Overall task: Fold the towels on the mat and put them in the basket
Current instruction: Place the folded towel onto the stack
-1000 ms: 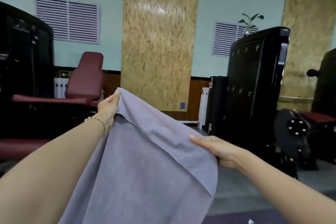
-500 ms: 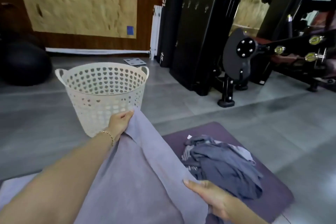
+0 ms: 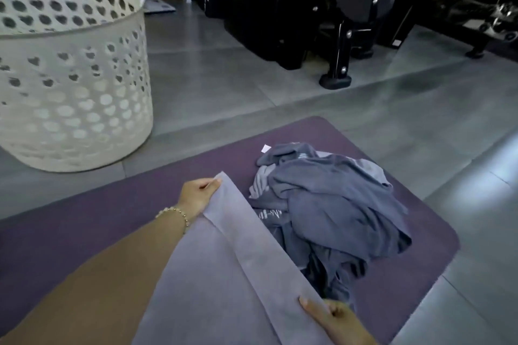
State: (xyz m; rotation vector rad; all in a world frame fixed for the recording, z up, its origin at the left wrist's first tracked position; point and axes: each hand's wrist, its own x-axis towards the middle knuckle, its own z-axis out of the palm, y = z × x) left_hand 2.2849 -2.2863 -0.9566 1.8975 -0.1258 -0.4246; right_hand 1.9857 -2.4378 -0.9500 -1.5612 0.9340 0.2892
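Note:
A light lilac-grey towel [image 3: 221, 283] stretches between both my hands, low over the purple mat [image 3: 92, 218]. My left hand [image 3: 197, 194], with a bead bracelet on the wrist, pinches its far corner. My right hand [image 3: 333, 316] grips the near corner at the bottom of the view. A crumpled heap of darker blue-grey towels [image 3: 330, 204] lies on the mat just right of the held towel. The cream perforated basket [image 3: 73, 87] stands on the floor at the upper left, beyond the mat.
Grey tiled floor [image 3: 224, 87] surrounds the mat. Black gym machines [image 3: 322, 14] with metal feet stand along the back and right. A small white tag [image 3: 265, 148] lies on the mat beside the heap.
The view has tilted down from the wall to the floor. Both hands have lowered the towel from chest height towards the mat, still holding the same corners.

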